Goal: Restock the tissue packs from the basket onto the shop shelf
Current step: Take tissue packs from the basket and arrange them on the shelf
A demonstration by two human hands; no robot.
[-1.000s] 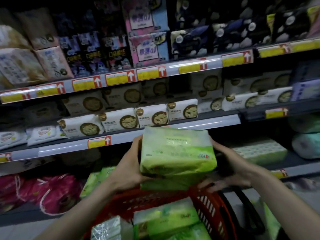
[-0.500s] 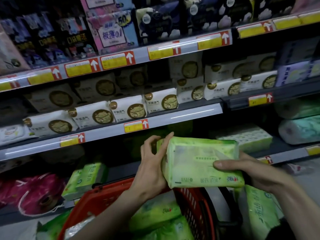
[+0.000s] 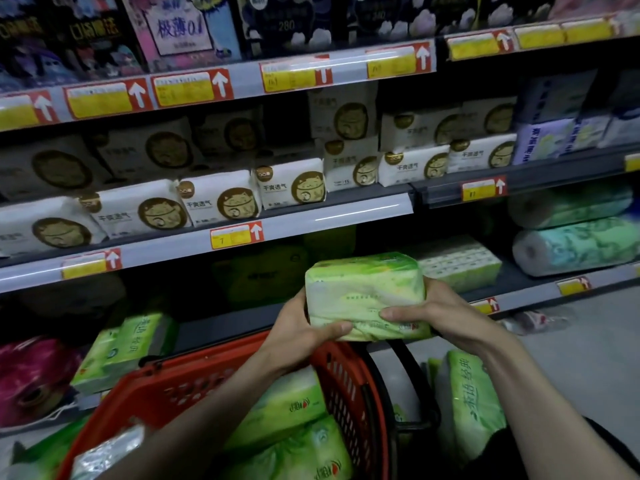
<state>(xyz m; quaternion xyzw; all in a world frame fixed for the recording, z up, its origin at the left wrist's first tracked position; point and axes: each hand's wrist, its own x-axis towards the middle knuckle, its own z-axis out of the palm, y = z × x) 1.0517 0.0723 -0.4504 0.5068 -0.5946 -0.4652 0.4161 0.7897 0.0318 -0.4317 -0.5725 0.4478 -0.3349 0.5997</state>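
Note:
A green tissue pack (image 3: pixel 363 292) is held in the air above the red basket (image 3: pixel 166 386), in front of the dark lower shelf (image 3: pixel 221 327). My left hand (image 3: pixel 301 327) grips its left end, thumb under the front edge. My right hand (image 3: pixel 436 313) grips its right end, thumb across the front face. Several more green tissue packs (image 3: pixel 284 410) lie in the basket below my forearms. One green pack (image 3: pixel 124 351) lies on the lower shelf at the left.
White packs with gold cat emblems (image 3: pixel 221 202) fill the shelf above. Green paper rolls (image 3: pixel 575 244) and a pale green multipack (image 3: pixel 457 261) lie at the right. A pink bundle (image 3: pixel 31 379) sits at the far left. Another green pack (image 3: pixel 471 410) stands right of the basket.
The pack has moved forward and slightly right toward the lower shelf. My left hand shifted from flat against its end to gripping under it, and my view has come closer.

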